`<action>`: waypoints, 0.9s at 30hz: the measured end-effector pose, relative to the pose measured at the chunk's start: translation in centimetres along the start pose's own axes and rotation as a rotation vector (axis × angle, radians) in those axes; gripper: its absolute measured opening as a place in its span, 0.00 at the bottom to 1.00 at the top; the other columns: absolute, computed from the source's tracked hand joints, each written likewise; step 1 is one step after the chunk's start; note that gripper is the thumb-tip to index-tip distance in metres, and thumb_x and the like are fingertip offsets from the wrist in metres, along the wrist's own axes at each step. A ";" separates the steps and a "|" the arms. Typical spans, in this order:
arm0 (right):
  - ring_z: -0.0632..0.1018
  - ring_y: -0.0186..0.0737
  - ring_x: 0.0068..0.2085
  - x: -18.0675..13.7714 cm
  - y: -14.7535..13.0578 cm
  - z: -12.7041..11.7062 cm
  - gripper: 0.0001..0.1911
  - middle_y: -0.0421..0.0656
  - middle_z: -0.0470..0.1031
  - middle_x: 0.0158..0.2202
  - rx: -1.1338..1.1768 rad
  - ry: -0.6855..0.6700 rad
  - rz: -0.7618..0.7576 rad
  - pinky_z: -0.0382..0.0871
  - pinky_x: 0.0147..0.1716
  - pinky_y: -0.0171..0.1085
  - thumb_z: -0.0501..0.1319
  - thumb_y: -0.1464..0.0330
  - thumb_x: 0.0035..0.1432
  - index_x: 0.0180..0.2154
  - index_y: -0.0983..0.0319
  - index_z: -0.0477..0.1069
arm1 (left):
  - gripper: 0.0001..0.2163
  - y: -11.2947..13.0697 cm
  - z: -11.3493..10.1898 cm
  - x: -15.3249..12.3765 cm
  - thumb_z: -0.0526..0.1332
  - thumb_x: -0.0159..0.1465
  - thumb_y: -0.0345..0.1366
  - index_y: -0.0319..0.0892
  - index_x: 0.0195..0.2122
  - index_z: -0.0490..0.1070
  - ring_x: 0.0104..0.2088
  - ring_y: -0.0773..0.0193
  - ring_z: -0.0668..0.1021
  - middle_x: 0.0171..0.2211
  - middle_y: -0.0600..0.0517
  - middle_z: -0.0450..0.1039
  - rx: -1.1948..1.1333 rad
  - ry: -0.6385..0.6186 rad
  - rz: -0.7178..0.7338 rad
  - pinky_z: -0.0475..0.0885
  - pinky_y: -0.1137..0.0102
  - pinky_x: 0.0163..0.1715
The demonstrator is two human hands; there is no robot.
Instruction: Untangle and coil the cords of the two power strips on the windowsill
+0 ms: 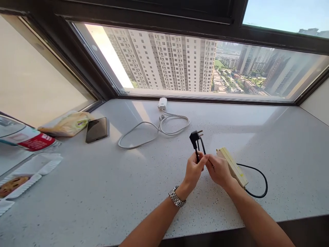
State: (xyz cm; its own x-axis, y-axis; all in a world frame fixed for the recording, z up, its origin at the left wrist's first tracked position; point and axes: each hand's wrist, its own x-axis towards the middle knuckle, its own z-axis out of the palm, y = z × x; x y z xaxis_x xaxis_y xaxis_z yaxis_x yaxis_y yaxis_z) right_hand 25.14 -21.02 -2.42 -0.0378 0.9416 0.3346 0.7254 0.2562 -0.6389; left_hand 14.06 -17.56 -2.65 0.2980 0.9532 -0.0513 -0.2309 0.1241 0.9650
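Observation:
My left hand (193,168) is closed on a black power cord just below its plug (194,139), whose metal prongs point to the right. Beside it, my right hand (218,168) pinches another stretch of the same black cord (203,145), and the fingertips of both hands meet. A cream power strip (233,166) lies on the counter behind my right hand and is partly covered by it. From the strip, black cord (266,183) loops out to the right. My fingers hide part of the cord between the hands.
On the speckled white counter (144,192), a white cable (151,139) with a white box (162,103) lies near the window. A phone (96,129), a yellowish bag (68,124), a bottle with a red label (33,140) and a cookie in a tray (48,164) are at left.

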 end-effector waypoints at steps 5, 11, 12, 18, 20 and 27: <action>0.73 0.47 0.44 -0.4 -0.9 -1.4 0.15 0.48 0.75 0.42 -0.398 0.102 -0.073 0.62 0.45 0.43 0.53 0.62 0.64 0.48 0.59 0.70 | 0.15 0.3 -0.6 1.1 0.61 0.56 0.49 0.42 0.27 0.66 0.19 0.72 0.59 0.21 0.57 0.58 0.074 0.059 0.041 0.57 0.73 0.19; 0.73 0.53 0.48 -0.4 0.9 -3.9 0.31 0.52 0.70 0.52 -0.405 0.130 0.302 0.66 0.40 0.46 0.59 0.57 0.56 0.59 0.60 0.59 | 0.18 4.0 -2.0 2.4 0.60 0.59 0.47 0.43 0.21 0.55 0.21 0.70 0.62 0.19 0.58 0.51 -0.315 0.069 0.214 0.64 0.73 0.24; 0.75 0.50 0.42 -0.3 1.6 -4.4 0.32 0.50 0.73 0.48 -0.340 0.070 0.383 0.67 0.35 0.43 0.59 0.57 0.56 0.60 0.60 0.58 | 0.18 4.6 -2.4 2.6 0.60 0.59 0.46 0.43 0.21 0.53 0.18 0.71 0.58 0.17 0.59 0.47 -0.383 0.066 0.208 0.61 0.74 0.20; 0.75 0.42 0.34 0.0 4.0 -5.3 0.24 0.47 0.75 0.39 -0.163 0.213 0.439 0.62 0.25 0.35 0.56 0.57 0.57 0.53 0.61 0.65 | 0.19 6.0 -4.2 3.0 0.61 0.58 0.43 0.42 0.21 0.51 0.16 0.74 0.48 0.17 0.61 0.40 -0.507 0.081 0.203 0.49 0.79 0.13; 0.73 0.41 0.32 -0.3 2.8 -4.2 0.19 0.48 0.74 0.35 -0.136 0.334 0.309 0.61 0.26 0.35 0.54 0.56 0.60 0.42 0.63 0.70 | 0.19 5.8 -4.4 2.8 0.61 0.59 0.43 0.42 0.21 0.51 0.15 0.74 0.48 0.16 0.61 0.40 -0.515 0.090 0.217 0.49 0.79 0.13; 0.64 0.32 0.20 -2.5 -3.0 0.7 0.30 0.40 0.65 0.17 0.090 -0.482 -0.177 0.55 0.22 0.34 0.43 0.55 0.68 0.19 0.62 0.65 | 0.19 5.5 -4.3 2.4 0.62 0.58 0.42 0.42 0.20 0.52 0.14 0.74 0.48 0.15 0.62 0.40 -0.515 0.141 0.255 0.48 0.79 0.12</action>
State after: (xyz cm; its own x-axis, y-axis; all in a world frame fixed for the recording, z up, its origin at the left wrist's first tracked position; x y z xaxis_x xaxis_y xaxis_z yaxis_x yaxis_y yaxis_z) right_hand 22.57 -24.03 -1.86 -0.4821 0.8705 0.0992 0.6182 0.4182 -0.6655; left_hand 9.57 -13.37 1.43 0.0563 0.9936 0.0982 -0.7092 -0.0294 0.7044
